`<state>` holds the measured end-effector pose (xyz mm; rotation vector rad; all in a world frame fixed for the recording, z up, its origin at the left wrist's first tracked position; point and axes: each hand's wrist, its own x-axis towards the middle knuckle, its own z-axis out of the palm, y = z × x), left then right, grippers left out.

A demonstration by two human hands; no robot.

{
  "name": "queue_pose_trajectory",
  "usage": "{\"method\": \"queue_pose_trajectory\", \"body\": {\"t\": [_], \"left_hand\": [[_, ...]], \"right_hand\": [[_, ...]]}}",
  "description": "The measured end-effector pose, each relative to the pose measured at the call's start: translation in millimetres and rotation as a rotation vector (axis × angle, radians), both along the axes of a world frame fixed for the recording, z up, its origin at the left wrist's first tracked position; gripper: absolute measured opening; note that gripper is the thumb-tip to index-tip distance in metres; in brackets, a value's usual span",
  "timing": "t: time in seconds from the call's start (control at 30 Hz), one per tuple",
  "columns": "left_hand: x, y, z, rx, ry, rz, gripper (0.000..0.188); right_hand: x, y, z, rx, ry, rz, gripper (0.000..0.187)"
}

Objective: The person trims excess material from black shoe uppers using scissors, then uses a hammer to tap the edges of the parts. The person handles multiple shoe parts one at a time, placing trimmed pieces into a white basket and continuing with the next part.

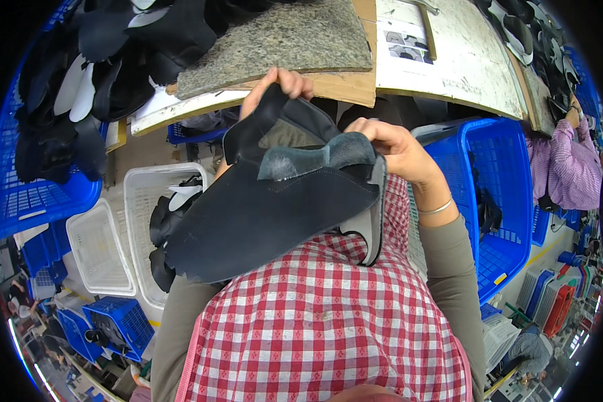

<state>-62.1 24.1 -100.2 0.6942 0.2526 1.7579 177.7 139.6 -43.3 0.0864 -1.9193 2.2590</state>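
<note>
Between my two hands, above my lap, is a black shoe upper [275, 214] with a line of light stitching. Its broad rounded end points toward the lower left. My left hand [278, 88] grips the far edge, fingers curled over it; its palm and wrist are partly hidden behind the material. At the right, my right hand [398, 153] pinches the upper near a dark grey-green curved piece [318, 157] lying across it. A light grey lining [365, 224] shows at the right side, hanging over my checked apron [321, 315].
A granite slab [288, 40] lies on the worktable beyond my hands. Black and white shoe pieces [114, 60] are heaped at the far left over a blue crate [40, 201]. White baskets [134, 228] stand left, a blue crate [509, 214] right. Another person's checked sleeve [573, 167] shows far right.
</note>
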Motion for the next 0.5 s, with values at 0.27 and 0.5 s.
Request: {"method": "queue_pose_trajectory", "body": {"t": [0.27,0.5], "left_hand": [[11,-37,80,-0.322,1.417,0.036,0.039],[50,-27,34,-0.545,1.107,0.273,0.016]], "right_hand": [[19,55,-7,0.070,-0.069,0.089,0.026],[22,32,15,0.206,-0.378,0.035,0.030]]}}
